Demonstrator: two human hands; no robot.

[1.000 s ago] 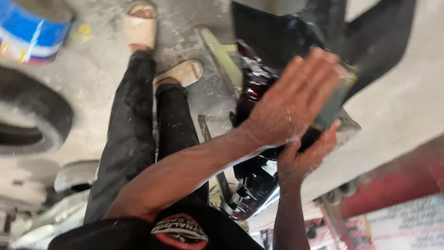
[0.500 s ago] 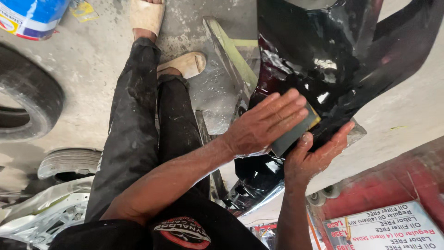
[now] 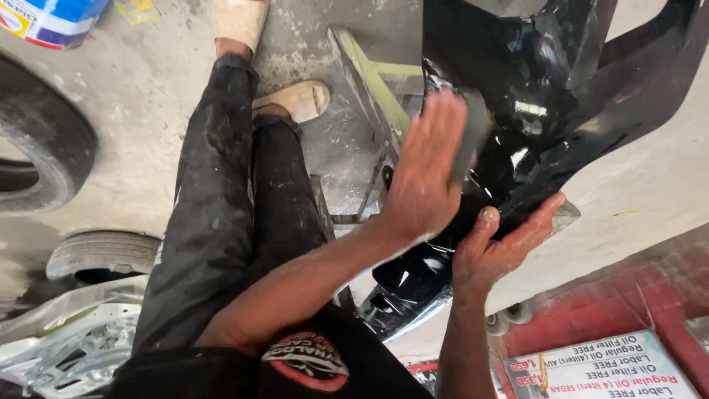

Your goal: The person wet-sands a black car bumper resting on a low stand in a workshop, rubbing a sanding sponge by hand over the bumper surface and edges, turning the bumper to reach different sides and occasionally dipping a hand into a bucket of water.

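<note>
A glossy black car body panel (image 3: 561,96) rests on a metal stand (image 3: 369,81) in front of me. My left hand (image 3: 425,174) lies flat on the panel and presses a dark grey sanding pad (image 3: 470,140) against its wet-looking surface. My right hand (image 3: 502,247) grips the panel's lower edge, thumb on top and fingers reaching under it. My legs in dusty dark trousers (image 3: 221,207) stretch away over the concrete floor, with pale sandals on my feet.
A black tyre (image 3: 44,140) lies at the left with a second one (image 3: 103,255) below it. A blue and white bucket (image 3: 52,18) stands at the top left. A silver car part (image 3: 66,340) is at the bottom left, a printed sheet (image 3: 605,369) on a red surface at the bottom right.
My left hand has slid the pad over the panel, from its right part toward the left edge. My right hand keeps its hold on the lower edge. The view has tilted a little.
</note>
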